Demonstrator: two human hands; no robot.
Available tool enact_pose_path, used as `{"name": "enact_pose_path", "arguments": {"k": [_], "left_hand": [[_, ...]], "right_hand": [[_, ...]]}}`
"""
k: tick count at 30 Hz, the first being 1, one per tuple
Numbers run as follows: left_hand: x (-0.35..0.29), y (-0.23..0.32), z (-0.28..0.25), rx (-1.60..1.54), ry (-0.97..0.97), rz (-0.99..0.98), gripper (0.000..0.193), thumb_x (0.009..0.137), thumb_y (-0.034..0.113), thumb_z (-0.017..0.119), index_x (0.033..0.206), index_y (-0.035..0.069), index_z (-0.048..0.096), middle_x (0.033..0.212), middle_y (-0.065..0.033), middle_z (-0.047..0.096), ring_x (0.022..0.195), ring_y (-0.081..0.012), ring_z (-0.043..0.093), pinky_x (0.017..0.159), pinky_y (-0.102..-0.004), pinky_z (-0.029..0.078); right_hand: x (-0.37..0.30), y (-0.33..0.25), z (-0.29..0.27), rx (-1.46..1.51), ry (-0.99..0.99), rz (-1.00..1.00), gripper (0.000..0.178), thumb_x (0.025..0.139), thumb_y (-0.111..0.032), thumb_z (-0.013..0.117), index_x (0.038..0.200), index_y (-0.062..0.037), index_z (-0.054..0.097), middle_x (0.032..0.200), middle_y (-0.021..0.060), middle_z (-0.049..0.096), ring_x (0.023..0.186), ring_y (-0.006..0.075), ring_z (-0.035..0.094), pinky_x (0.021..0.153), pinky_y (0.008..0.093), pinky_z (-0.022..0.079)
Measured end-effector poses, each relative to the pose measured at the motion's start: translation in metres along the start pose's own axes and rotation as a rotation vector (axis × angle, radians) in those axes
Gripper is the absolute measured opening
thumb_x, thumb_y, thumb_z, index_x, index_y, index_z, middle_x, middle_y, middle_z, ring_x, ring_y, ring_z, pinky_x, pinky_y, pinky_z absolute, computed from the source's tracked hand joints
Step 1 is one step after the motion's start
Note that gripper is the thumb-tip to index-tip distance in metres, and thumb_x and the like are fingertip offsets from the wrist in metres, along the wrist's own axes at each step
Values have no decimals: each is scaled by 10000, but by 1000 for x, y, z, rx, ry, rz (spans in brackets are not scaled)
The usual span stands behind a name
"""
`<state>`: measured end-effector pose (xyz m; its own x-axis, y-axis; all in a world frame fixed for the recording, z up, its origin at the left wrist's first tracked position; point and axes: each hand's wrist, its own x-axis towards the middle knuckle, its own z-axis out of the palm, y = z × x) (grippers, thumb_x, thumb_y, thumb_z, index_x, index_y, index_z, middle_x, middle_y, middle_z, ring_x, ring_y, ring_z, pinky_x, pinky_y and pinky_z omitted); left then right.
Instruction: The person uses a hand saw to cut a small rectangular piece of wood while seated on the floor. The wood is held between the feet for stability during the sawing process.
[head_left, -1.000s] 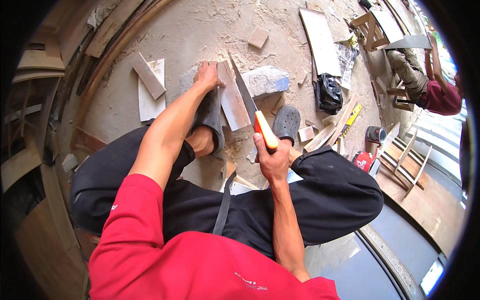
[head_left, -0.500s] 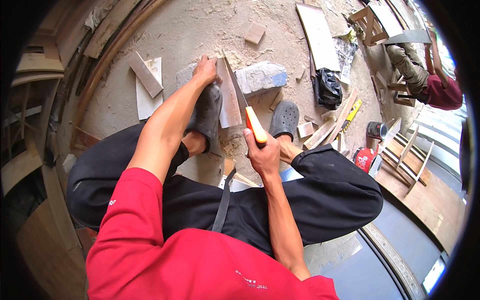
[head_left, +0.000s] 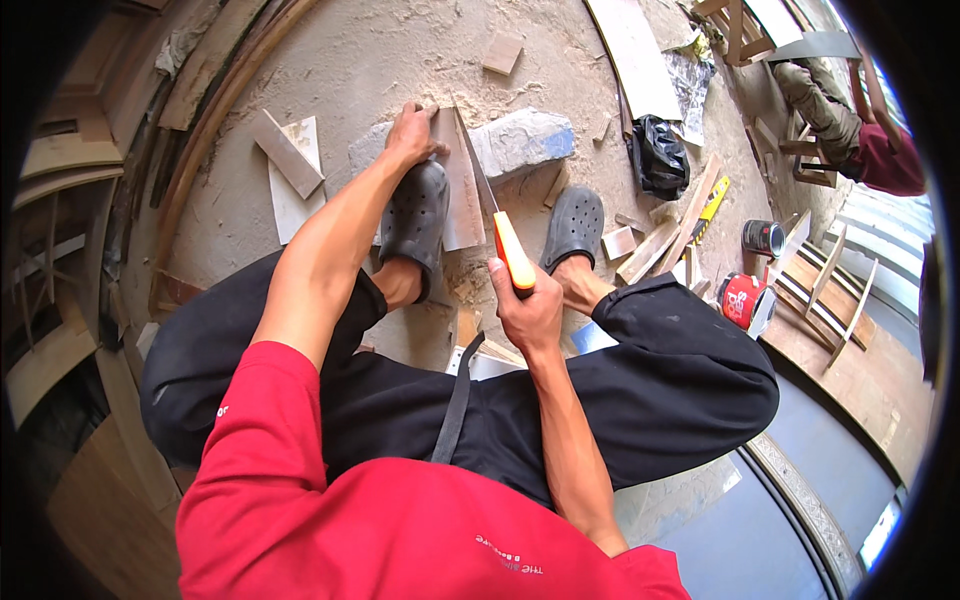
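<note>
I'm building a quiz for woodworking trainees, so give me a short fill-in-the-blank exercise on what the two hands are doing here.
1. The right hand grips a handsaw with an ___ handle.
2. The left hand presses down on the thin flat wooden board, whose far end rests on a grey ___ block.
3. Both feet wear dark perforated ___.

Missing words: orange; stone; clogs

A single view is supplied, from a wide fisheye camera worn on the person's head. It faces steeply downward and slightly forward, over the red-clad chest and both forearms to the dusty floor (head_left: 380,60). The left hand (head_left: 412,132) and right hand (head_left: 528,308) lie near the centre, at arm's length. Straight edges bend toward the dark circular rim.
</note>
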<state>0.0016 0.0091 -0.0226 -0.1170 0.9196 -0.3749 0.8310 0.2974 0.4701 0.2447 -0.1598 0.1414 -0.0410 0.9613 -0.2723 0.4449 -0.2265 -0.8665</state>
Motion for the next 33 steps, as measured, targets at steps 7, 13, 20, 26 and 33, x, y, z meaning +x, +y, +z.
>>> {"name": "enact_pose_path", "arguments": {"k": [7,13,20,26,33], "left_hand": [[6,-3,4,31,19,52,818,682,344,863,1385,91,529,1380,-178,475,1264,-347,492,1067,-416,423],[8,-13,27,29,174,-65,702,745,338,820,1348,81,567,1333,-185,542,1234,-341,531,1066,-402,420],[17,-16,27,-66,195,-198,687,699,356,846,1303,123,617,1283,-188,588,1209,-318,557,1052,-393,431],[6,-11,22,-108,205,-161,687,677,341,864,1283,116,630,1269,-181,596,1189,-320,569,1027,-404,449],[11,-23,26,-139,233,-192,685,661,343,869,1269,122,641,1250,-188,606,1170,-333,580,1015,-413,460]], "right_hand": [[-18,-8,-9,11,-37,89,311,894,-264,698,775,17,639,544,132,525,481,172,511,500,351,416],[-27,-2,4,-4,38,68,297,893,-224,676,752,32,623,552,175,523,469,240,503,500,378,414],[-12,-15,4,-71,-28,40,307,883,-206,668,722,38,573,604,206,552,503,304,539,527,398,425],[7,3,8,-66,-34,53,316,878,-214,653,713,47,586,588,204,554,499,203,560,521,380,429],[-33,-8,-10,-23,-19,113,277,864,-183,665,715,41,597,607,214,573,534,309,608,537,408,447]]}}
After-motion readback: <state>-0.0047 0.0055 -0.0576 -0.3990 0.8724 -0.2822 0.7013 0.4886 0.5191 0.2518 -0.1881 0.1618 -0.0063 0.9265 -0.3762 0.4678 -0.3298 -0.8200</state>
